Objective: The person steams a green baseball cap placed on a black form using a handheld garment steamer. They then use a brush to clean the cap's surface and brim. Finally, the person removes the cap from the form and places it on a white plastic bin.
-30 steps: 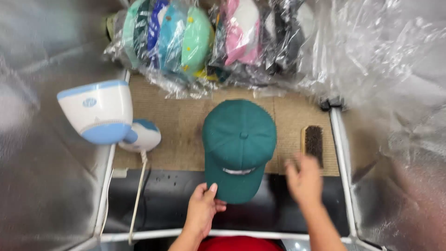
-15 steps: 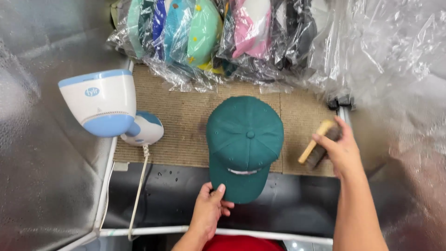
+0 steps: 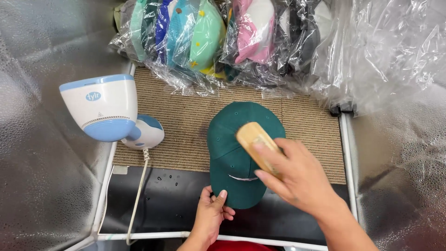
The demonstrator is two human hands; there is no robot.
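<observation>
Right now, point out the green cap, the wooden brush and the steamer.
green cap [image 3: 227, 153], head view, on the left side of its crown.
wooden brush [image 3: 251, 135], head view, on its bare wooden back.
steamer [image 3: 103, 108], head view, on its white body.

Bright, even light from above. The plastic bags [image 3: 371, 51] at upper right shine with glare. Everything looks sharp.

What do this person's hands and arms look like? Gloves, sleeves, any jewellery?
Both hands are bare: no gloves on the left hand or the right hand. No rings, watch or wristbands show. The forearms are uncovered as far as the picture reaches, so no sleeves are in view. Fingernails are short and unpainted.
</observation>
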